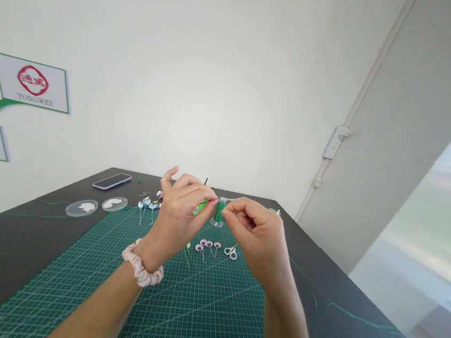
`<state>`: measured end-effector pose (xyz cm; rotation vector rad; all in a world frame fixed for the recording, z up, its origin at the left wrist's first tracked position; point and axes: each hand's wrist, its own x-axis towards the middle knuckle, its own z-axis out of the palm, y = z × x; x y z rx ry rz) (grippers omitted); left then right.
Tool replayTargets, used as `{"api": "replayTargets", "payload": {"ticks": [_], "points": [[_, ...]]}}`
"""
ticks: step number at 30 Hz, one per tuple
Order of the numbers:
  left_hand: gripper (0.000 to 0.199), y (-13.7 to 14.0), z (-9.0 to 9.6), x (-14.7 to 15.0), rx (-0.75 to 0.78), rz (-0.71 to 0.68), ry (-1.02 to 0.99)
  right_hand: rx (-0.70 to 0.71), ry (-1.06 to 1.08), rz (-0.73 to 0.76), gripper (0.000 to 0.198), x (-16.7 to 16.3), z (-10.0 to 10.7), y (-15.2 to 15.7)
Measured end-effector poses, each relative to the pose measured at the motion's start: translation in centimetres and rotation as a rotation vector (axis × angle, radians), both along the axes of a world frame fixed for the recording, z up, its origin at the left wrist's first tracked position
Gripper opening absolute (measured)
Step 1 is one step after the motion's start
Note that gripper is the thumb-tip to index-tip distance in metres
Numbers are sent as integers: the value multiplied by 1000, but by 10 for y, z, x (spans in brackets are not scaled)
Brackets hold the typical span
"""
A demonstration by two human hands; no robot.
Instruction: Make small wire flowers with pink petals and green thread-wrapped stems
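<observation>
My left hand [187, 204], with a pale scrunchie [143, 263] on its wrist, is raised over the mat with thumb and forefinger pinched together. From its fingertips a thin pale strand [233, 199] runs toward my right hand [257, 231]. That hand is also closed in a pinch; what lies between its fingers is too small to make out. Just behind the fingertips stands a clear spool of green thread [220, 212]. Below them lie pink wire-stemmed petals [209, 244], a small green leaf piece [188, 246] and white-handled scissors [231, 252], partly hidden by my right hand.
A green cutting mat [195, 305] covers the middle of the dark table [11, 246]. Blue wire-stemmed pieces [147, 204] lie at its back left. Two shallow dishes [80, 208] hold white pieces, near a phone [112, 181]. Loose green thread [349, 313] trails on the right.
</observation>
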<state>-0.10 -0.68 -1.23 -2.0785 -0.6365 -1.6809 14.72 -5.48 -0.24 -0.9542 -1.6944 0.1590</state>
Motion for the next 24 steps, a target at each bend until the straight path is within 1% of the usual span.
{"api": "replayTargets", "payload": {"ticks": [5, 8, 18, 24], "points": [[12, 1, -2, 0, -13, -29, 56, 94, 19, -81, 13, 1, 0, 1], [11, 1, -3, -1, -20, -48, 97, 113, 42, -109, 14, 4, -2, 5], [12, 2, -5, -2, -14, -128, 163, 69, 156, -89, 14, 6, -5, 16], [12, 2, -5, -2, -6, -162, 150, 16, 224, -42, 14, 7, -4, 21]]}}
